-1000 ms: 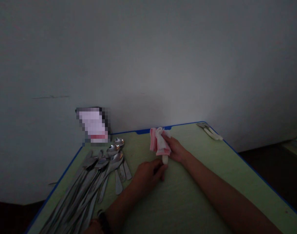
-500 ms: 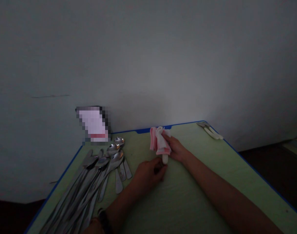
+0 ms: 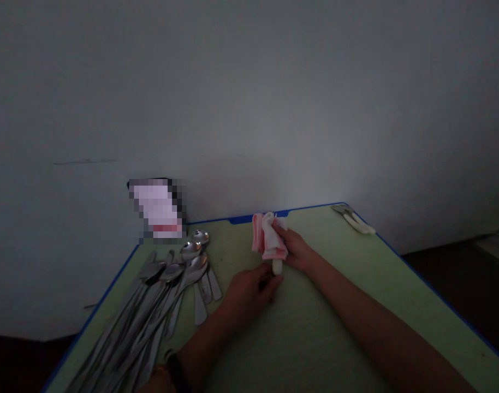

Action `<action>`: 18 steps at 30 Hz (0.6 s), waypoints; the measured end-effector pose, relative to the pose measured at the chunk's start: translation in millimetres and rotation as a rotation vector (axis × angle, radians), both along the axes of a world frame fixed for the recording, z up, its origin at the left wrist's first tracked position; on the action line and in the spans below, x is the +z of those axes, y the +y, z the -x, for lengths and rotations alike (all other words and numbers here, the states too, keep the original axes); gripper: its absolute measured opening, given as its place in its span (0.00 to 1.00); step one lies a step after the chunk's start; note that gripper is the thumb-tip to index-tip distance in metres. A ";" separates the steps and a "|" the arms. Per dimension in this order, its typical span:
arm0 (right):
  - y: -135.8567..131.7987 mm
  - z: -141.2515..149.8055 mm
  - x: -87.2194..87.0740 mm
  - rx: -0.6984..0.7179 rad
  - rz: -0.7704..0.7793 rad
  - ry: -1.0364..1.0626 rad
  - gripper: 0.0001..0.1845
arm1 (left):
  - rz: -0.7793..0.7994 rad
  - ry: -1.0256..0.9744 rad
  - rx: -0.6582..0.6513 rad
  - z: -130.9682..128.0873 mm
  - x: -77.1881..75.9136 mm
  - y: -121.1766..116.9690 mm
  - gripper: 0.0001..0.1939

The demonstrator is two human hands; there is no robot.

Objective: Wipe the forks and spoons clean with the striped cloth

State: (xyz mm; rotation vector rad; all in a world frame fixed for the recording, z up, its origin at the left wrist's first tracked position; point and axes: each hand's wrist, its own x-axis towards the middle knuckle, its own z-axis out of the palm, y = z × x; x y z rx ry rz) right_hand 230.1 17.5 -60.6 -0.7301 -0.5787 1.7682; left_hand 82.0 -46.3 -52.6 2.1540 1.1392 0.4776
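A folded pink and white cloth (image 3: 269, 237) is gripped in my right hand (image 3: 295, 246), wrapped round a utensil. Below the cloth sticks out the utensil's white handle (image 3: 277, 266); thin tips show just above the cloth, but most of its head is covered. My left hand (image 3: 251, 289) pinches the lower end of this handle, fingers closed, a little above the table.
On the left of the green table (image 3: 315, 333) lies a pile of metal spoons and other cutlery (image 3: 147, 305). White-handled forks (image 3: 354, 220) rest by the far right edge. A blurred-out phone-like screen (image 3: 157, 207) leans against the wall (image 3: 249, 109) at the back left.
Almost nothing differs. Both hands keep their hold on the cloth and the white-handled utensil, with only a very slight shift of the left fingers.
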 end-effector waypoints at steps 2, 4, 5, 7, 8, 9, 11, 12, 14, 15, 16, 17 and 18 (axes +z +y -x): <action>-0.1 0.1 0.5 -0.004 0.003 0.001 0.17 | -0.003 -0.006 -0.002 0.4 -0.4 -0.5 0.12; -0.4 0.3 0.9 -0.006 0.005 0.003 0.17 | -0.001 -0.014 0.000 0.6 -0.4 -1.0 0.12; -0.6 0.4 1.0 -0.006 0.005 0.005 0.17 | 0.002 -0.020 -0.001 0.6 -0.1 -1.3 0.13; -0.8 0.6 1.1 -0.005 0.004 0.010 0.17 | 0.010 -0.030 -0.006 0.6 1.1 -1.7 0.14; -0.8 0.6 0.9 -0.004 0.004 0.012 0.17 | 0.013 -0.033 -0.008 0.5 1.7 -1.9 0.14; -0.8 0.7 0.7 -0.002 0.004 0.014 0.17 | 0.014 -0.032 -0.008 0.5 2.2 -2.0 0.15; -0.3 0.6 0.0 0.003 0.003 0.021 0.17 | 0.012 -0.031 0.000 0.5 2.6 -2.1 0.15; 0.2 0.5 -0.4 0.005 0.002 0.026 0.16 | 0.012 -0.035 0.005 0.6 2.5 -2.1 0.15; 1.7 -0.1 -1.4 0.011 0.000 0.040 0.15 | 0.018 -0.068 0.017 0.7 2.1 -1.9 0.15; 2.7 -0.5 -2.1 0.016 0.000 0.048 0.14 | 0.025 -0.095 0.029 0.7 2.2 -1.8 0.16; 3.8 -1.0 -2.8 0.019 0.001 0.056 0.13 | 0.032 -0.125 0.045 0.7 2.4 -1.5 0.16; 5.0 -1.5 -3.7 0.022 0.001 0.062 0.11 | 0.039 -0.150 0.063 0.7 2.8 -1.3 0.16; 6.1 -2.1 -4.6 0.024 0.001 0.067 0.10 | 0.044 -0.168 0.080 0.7 3.2 -1.1 0.17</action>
